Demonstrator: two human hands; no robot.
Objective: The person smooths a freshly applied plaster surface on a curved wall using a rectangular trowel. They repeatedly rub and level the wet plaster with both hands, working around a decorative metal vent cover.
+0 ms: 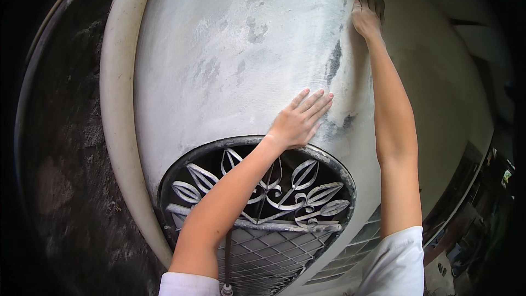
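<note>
White-coated wall (192, 98) likely handles stiff, chalky: brace with flat palm. Left hand (302, 119) lies flat, fingers spread; far right hand (367, 19): grip cannot be determined.

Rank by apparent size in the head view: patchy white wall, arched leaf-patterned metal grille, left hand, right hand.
1. Patchy white wall
2. Arched leaf-patterned metal grille
3. Left hand
4. Right hand, perhaps smaller-looking because farther away
</note>
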